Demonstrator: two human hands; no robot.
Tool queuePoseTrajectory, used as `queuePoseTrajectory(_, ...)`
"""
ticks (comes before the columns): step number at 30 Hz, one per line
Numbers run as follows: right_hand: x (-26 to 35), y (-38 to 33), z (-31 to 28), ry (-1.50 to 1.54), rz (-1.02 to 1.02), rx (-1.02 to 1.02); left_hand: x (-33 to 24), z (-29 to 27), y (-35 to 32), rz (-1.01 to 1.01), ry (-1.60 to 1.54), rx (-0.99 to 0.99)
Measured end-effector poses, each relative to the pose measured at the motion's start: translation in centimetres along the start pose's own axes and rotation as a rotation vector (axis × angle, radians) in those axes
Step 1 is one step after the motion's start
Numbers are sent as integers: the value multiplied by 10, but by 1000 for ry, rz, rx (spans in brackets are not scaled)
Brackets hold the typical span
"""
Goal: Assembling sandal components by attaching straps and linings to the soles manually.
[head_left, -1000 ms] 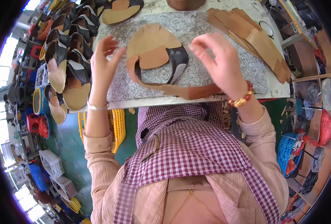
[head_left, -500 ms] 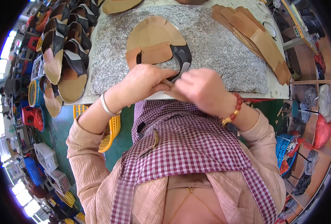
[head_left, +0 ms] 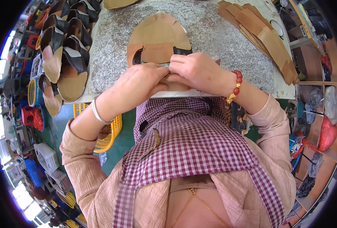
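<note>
A tan and brown shoe upper (head_left: pixel 157 33) with black inner sides lies flat on a grey speckled board, its rounded toe pointing away from me. My left hand (head_left: pixel 143 79) is closed at the heel end of the upper, fingers pinched together. Against it, my right hand (head_left: pixel 199 72) is also closed, gripping the same end from the right. Both hands meet at the table's near edge, and the upper's heel edges are mostly hidden under them.
Rows of similar shoe uppers (head_left: pixel 72 83) stand along the left side of the speckled board (head_left: pixel 233 57). A fanned stack of brown flat pieces (head_left: pixel 269 41) lies at the right. Below the table's left edge hangs a yellow plastic basket (head_left: pixel 116 129). Shelves with bags (head_left: pixel 328 133) are at far right.
My right hand has moved up and away from me, and now covers part of the upper's right black side. A grey strip between the hands is no longer visible.
</note>
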State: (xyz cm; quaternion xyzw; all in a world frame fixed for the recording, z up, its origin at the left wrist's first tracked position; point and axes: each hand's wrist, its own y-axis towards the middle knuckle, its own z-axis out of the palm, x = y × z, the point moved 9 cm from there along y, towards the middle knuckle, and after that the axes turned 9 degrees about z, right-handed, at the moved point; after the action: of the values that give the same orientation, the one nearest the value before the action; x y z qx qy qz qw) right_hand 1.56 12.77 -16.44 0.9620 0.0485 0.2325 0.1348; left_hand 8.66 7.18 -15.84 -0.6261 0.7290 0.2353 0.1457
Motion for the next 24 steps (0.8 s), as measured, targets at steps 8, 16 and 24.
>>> queuePoseTrajectory(8,-2,-10,-5,107,-55,56,11,10,-9,-164,-143,155)
queuePoseTrajectory(16,-4,-7,-3,182,21,96,16,11,-17,-106,-182,95)
queuePoseTrajectory(24,0,-7,-4,50,-7,-15,13,12,-15,-171,-44,86)
